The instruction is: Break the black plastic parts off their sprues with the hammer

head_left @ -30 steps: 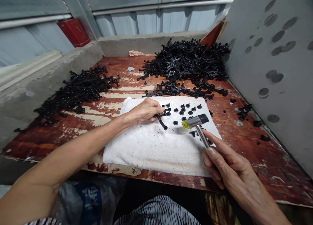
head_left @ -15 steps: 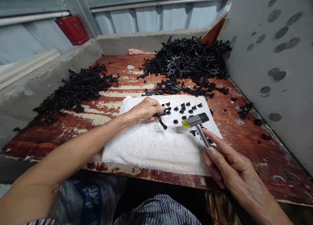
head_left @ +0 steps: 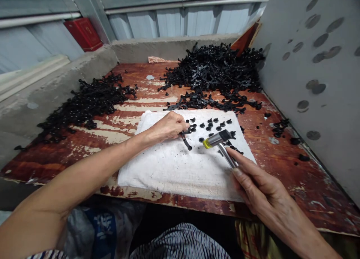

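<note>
My left hand (head_left: 171, 125) is closed on a small curved black strip (head_left: 186, 142) with round knobs, holding it down on the white cloth (head_left: 168, 172). My right hand (head_left: 254, 180) grips the metal handle of a small mallet (head_left: 216, 139). Its head has a yellow face on the left and a black one on the right. The mallet hangs over the cloth, to the right of the strip and apart from it. Several small black studs with round bases (head_left: 208, 128) lie on the cloth beyond the mallet, some partly hidden behind its head.
A large heap of black strips (head_left: 213, 68) lies at the back of the worn red-brown board (head_left: 143, 86). Another pile (head_left: 87, 101) lies at the left. Loose black pieces (head_left: 280, 128) rest near the grey panel (head_left: 303, 64) on the right. A low concrete ledge (head_left: 146, 49) borders the back.
My right hand has moved the mallet a little to the left, nearer the strip, and its head is tilted slightly more. My left hand and the strip have stayed in place.
</note>
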A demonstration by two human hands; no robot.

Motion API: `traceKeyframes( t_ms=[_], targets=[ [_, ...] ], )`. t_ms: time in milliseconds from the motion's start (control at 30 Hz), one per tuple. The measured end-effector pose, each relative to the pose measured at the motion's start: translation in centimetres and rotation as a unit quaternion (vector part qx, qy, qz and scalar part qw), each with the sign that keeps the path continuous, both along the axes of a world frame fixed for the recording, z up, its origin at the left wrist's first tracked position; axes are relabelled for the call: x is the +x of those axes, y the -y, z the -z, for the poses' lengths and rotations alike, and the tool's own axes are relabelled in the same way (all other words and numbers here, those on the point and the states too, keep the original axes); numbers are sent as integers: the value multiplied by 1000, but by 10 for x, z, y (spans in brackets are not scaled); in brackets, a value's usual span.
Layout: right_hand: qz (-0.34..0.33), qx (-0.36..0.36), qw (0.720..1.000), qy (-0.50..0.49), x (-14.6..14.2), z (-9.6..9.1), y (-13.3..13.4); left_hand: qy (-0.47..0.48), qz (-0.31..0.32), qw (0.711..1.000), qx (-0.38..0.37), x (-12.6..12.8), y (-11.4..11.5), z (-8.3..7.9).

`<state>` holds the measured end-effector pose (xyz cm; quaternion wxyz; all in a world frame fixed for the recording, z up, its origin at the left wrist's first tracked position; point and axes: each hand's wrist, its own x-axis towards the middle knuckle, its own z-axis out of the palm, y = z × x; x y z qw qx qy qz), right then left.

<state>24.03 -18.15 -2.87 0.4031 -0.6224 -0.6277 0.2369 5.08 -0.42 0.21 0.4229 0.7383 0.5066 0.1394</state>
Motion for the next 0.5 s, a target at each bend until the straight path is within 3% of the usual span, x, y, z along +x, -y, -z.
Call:
traceKeyframes(
  t_ms=[233,500],
  targets=[
    [-52,84,976,196,5,-17,-44,-8,8,999,42,0,2,-1],
    [-45,173,958,225,-6,-22,-62,57,9,998,31,-1,2,5]
  ],
)
